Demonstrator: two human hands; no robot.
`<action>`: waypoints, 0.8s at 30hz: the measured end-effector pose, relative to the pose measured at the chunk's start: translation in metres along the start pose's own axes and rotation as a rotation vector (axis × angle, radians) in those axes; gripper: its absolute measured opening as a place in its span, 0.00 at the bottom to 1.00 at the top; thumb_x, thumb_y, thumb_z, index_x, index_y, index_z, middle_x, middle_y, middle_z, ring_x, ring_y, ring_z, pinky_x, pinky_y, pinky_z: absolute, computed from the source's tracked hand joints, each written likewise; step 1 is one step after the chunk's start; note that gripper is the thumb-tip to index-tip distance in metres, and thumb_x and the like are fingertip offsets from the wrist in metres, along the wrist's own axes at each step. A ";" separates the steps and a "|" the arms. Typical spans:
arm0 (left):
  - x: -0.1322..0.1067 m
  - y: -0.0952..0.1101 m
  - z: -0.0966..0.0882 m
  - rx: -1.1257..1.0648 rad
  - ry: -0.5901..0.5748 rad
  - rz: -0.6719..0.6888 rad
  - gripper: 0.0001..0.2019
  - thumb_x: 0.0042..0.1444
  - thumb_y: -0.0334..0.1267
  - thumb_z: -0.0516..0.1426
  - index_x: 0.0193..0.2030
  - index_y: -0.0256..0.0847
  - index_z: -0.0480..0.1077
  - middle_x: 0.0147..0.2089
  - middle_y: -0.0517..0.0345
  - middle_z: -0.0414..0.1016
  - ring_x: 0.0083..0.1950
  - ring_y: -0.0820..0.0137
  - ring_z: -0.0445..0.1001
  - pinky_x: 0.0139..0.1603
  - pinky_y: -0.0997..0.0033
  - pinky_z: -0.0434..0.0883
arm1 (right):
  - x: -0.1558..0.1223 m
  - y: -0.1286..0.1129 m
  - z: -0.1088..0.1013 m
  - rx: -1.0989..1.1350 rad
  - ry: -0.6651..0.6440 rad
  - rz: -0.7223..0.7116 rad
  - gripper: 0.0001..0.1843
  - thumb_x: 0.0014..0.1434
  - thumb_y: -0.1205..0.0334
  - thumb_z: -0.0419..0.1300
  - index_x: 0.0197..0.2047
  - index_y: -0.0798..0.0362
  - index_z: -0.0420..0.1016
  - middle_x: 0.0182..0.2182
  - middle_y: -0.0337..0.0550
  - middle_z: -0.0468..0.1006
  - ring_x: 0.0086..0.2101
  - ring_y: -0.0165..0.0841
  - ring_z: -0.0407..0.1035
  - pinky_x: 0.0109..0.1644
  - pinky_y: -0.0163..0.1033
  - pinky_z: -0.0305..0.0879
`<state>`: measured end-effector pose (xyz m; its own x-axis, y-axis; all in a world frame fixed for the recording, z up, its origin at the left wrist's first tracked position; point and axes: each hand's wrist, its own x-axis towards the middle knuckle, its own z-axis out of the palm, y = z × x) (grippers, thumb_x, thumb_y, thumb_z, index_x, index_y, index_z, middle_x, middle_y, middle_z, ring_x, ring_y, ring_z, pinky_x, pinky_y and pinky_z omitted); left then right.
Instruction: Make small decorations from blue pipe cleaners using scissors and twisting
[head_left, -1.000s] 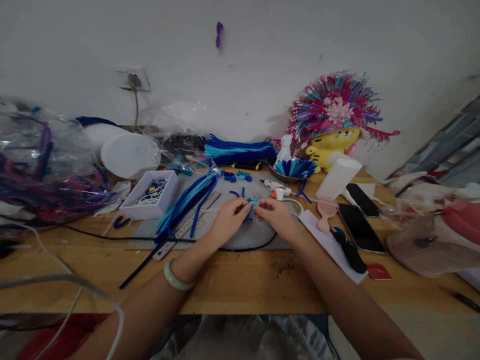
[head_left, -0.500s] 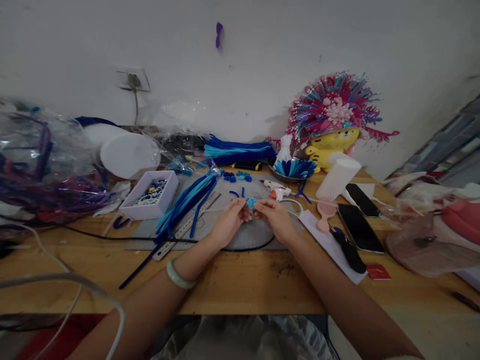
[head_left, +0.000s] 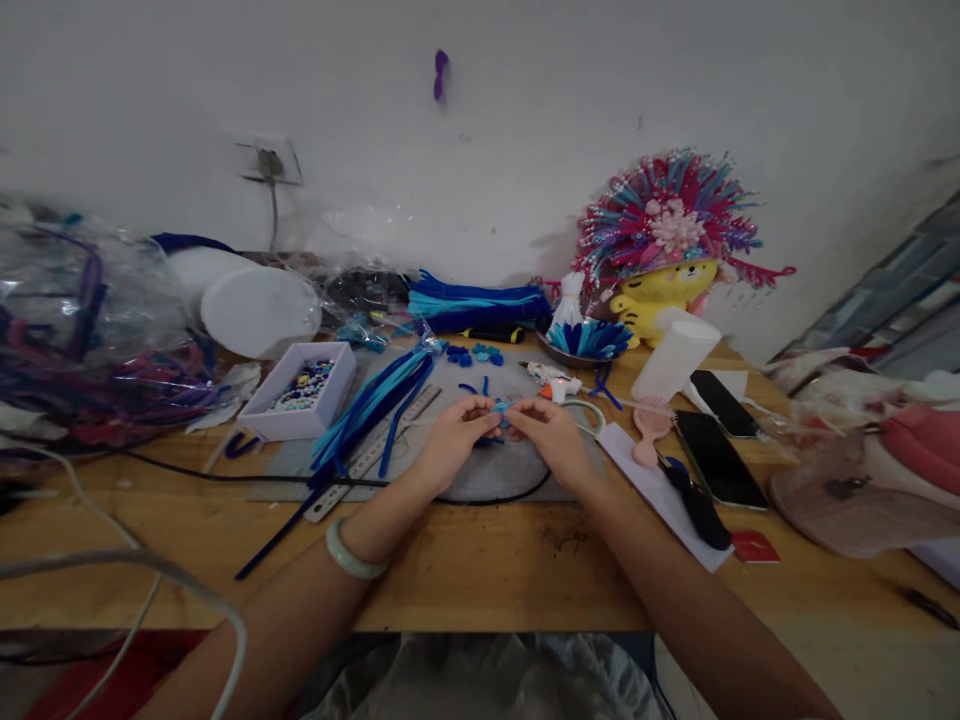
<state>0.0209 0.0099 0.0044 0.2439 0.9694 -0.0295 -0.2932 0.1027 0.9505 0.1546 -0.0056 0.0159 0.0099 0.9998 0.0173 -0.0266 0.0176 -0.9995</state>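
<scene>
A pale wall point(head_left: 510, 150) rises behind the far edge of the wooden table point(head_left: 480, 570). Between the table's near and far edges, over a grey mat point(head_left: 514, 465), is a small light-blue piece point(head_left: 500, 407), mostly hidden by fingers. The left hand point(head_left: 456, 432) pinches one side of it, nearly closed; the right hand point(head_left: 547, 428) pinches the other, fingers curled. A glue gun point(head_left: 556, 382) lies just beyond, toward the far edge, where blue strips point(head_left: 476, 302) are bundled.

Wears a smooth, rounded, pale green bangle point(head_left: 343, 560) on the left forearm point(head_left: 285, 640), behind the bare left hand point(head_left: 451, 440); shows right forearm point(head_left: 675, 582) and right hand point(head_left: 553, 440) bare; wears a greyish-white, crinkled garment point(head_left: 487, 682) low in view.
</scene>
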 end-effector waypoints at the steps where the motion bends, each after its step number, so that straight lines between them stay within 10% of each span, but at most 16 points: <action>1: -0.001 0.001 0.001 -0.031 -0.003 -0.017 0.06 0.39 0.32 0.61 0.26 0.36 0.68 0.23 0.65 0.68 0.24 0.80 0.66 0.28 0.78 0.62 | 0.000 0.000 0.000 0.013 -0.011 0.003 0.07 0.42 0.60 0.62 0.24 0.55 0.71 0.18 0.34 0.70 0.21 0.25 0.64 0.28 0.33 0.60; 9: -0.003 -0.004 0.005 -0.376 0.000 -0.096 0.08 0.38 0.29 0.62 0.26 0.34 0.67 0.24 0.63 0.70 0.26 0.80 0.68 0.31 0.79 0.65 | -0.002 0.010 0.012 0.488 0.047 0.090 0.08 0.40 0.61 0.64 0.22 0.56 0.70 0.18 0.34 0.69 0.22 0.23 0.62 0.29 0.32 0.60; 24: -0.004 0.001 0.001 -0.228 -0.202 -0.042 0.07 0.43 0.31 0.60 0.30 0.36 0.67 0.27 0.64 0.69 0.26 0.80 0.68 0.30 0.79 0.65 | 0.001 0.004 0.002 0.373 -0.036 0.129 0.10 0.42 0.61 0.64 0.29 0.55 0.69 0.22 0.34 0.71 0.23 0.24 0.65 0.28 0.32 0.62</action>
<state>0.0203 0.0057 0.0053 0.4324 0.9015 0.0161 -0.4730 0.2116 0.8553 0.1523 -0.0049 0.0117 -0.0526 0.9936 -0.1005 -0.3871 -0.1130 -0.9151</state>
